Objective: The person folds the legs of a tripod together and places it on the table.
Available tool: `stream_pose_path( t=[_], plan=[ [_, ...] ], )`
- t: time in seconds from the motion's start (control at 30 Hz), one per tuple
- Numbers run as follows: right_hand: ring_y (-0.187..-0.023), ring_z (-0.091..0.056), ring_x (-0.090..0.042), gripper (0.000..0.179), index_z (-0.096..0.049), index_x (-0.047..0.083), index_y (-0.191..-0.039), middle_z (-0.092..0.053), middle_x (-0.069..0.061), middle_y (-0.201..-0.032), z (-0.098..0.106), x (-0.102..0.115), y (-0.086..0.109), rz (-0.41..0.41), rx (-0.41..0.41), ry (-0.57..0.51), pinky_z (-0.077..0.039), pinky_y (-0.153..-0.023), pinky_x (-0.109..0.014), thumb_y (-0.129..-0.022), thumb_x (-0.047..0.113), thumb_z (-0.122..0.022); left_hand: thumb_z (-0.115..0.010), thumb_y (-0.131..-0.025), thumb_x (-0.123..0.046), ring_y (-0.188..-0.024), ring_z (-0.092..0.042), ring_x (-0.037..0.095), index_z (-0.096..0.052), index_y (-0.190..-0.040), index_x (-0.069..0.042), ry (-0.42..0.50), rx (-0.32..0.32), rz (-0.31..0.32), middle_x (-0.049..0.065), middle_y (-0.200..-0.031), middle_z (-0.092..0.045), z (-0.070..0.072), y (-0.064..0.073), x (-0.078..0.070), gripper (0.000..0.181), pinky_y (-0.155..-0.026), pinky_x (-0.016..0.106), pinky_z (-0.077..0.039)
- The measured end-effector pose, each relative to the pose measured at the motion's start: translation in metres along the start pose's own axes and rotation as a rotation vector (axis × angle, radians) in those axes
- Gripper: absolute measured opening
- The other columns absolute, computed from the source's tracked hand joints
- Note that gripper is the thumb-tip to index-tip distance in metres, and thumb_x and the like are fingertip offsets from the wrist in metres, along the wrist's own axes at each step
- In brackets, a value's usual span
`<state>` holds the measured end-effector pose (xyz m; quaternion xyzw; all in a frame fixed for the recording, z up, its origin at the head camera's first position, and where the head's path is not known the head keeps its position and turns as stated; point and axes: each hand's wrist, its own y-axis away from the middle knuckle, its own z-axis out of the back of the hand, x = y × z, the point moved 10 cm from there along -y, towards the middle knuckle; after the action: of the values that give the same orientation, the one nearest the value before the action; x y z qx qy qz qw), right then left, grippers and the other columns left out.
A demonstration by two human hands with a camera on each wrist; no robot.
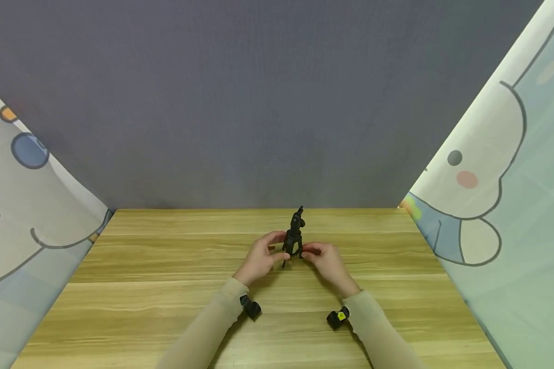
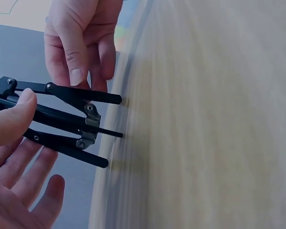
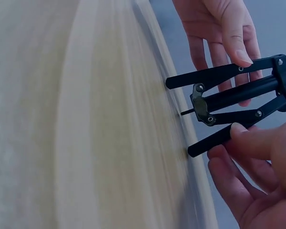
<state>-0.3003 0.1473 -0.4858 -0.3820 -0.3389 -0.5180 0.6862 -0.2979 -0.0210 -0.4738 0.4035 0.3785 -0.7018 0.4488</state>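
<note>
A small black tripod [image 1: 293,236] stands upright on the wooden table with its legs partly spread. Metal hinge braces [image 2: 89,125] join the legs low down, and the leg ends look to be at or just above the tabletop. From the left, my left hand [image 1: 262,258] holds the tripod, thumb on the near side and fingers behind. On the other side my right hand [image 1: 327,261] pinches one tripod leg [image 3: 212,141] between thumb and index finger, as the right wrist view shows. Fingers partly hide the upper legs.
The wooden table [image 1: 166,256] stretches to a grey backdrop [image 1: 258,102] behind the tripod. Cartoon-printed curtains [image 1: 480,154] hang at both sides. A small black camera [image 1: 251,307] is strapped to my left wrist, another camera [image 1: 337,319] to my right.
</note>
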Motion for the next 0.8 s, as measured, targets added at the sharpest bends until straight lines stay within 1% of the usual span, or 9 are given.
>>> stream_pose_path(
  t=[0.17,0.27,0.33,0.53,0.63,0.7,0.8],
  plan=[
    [-0.084,-0.069,-0.015,0.004,-0.078,0.006,-0.088,-0.075,-0.002,-0.087,-0.0011,0.0041,0.0005,0.040,0.006,0.040,-0.055,-0.074,-0.031,-0.085,0.008,-0.079,-0.079,-0.087,-0.012,-0.122,-0.057,0.023,-0.058,-0.137,-0.012,0.048,0.024,0.016,0.005,-0.131,-0.063,-0.0027,0.0011,0.0040,0.054,-0.099,0.045,-0.047],
    [-0.082,-0.068,-0.013,0.008,-0.078,0.005,-0.086,-0.074,-0.001,-0.086,-0.0015,0.0061,0.0011,0.049,0.008,0.055,-0.055,-0.073,-0.030,-0.085,0.013,-0.080,-0.077,-0.088,-0.010,-0.124,-0.056,0.023,-0.057,-0.138,-0.011,0.075,0.043,0.027,0.006,-0.133,-0.061,-0.0043,0.0013,0.0055,0.054,-0.100,0.044,-0.047],
    [-0.082,-0.068,-0.013,0.009,-0.078,0.005,-0.086,-0.074,0.000,-0.086,-0.0016,0.0073,0.0015,0.052,0.008,0.060,-0.054,-0.073,-0.030,-0.084,0.013,-0.080,-0.076,-0.089,-0.010,-0.125,-0.055,0.024,-0.057,-0.139,-0.011,0.077,0.051,0.026,0.006,-0.134,-0.061,-0.0041,0.0015,0.0052,0.054,-0.100,0.044,-0.048],
    [-0.084,-0.069,-0.014,0.005,-0.078,0.009,-0.086,-0.074,0.002,-0.087,-0.0028,0.0099,0.0024,0.063,0.014,0.082,-0.055,-0.075,-0.034,-0.083,0.009,-0.081,-0.076,-0.089,-0.012,-0.125,-0.056,0.023,-0.056,-0.140,-0.011,0.046,0.060,-0.002,0.006,-0.135,-0.061,-0.0016,0.0031,0.0036,0.055,-0.101,0.043,-0.047],
    [-0.087,-0.069,-0.016,0.007,-0.078,0.011,-0.088,-0.075,0.002,-0.089,-0.0035,0.0100,0.0030,0.071,0.019,0.080,-0.055,-0.078,-0.036,-0.083,0.005,-0.080,-0.077,-0.089,-0.015,-0.123,-0.057,0.022,-0.056,-0.140,-0.012,0.022,0.051,-0.012,0.005,-0.134,-0.061,0.0002,0.0043,0.0034,0.056,-0.101,0.042,-0.047],
    [-0.089,-0.070,-0.017,0.009,-0.079,0.010,-0.090,-0.075,0.000,-0.091,-0.0028,0.0086,0.0034,0.059,0.022,0.055,-0.056,-0.079,-0.036,-0.084,0.004,-0.079,-0.078,-0.088,-0.016,-0.120,-0.059,0.022,-0.056,-0.140,-0.012,0.011,0.040,-0.012,0.004,-0.133,-0.062,0.0016,0.0056,0.0033,0.056,-0.100,0.042,-0.048],
    [-0.091,-0.069,-0.020,0.013,-0.078,0.007,-0.097,-0.075,-0.003,-0.096,0.0016,0.0060,0.0031,0.021,0.017,-0.002,-0.057,-0.078,-0.033,-0.086,0.000,-0.075,-0.079,-0.087,-0.017,-0.112,-0.063,0.020,-0.057,-0.137,-0.010,-0.015,0.011,-0.001,0.004,-0.125,-0.065,0.0047,0.0075,0.0035,0.055,-0.098,0.041,-0.049]
  ],
)
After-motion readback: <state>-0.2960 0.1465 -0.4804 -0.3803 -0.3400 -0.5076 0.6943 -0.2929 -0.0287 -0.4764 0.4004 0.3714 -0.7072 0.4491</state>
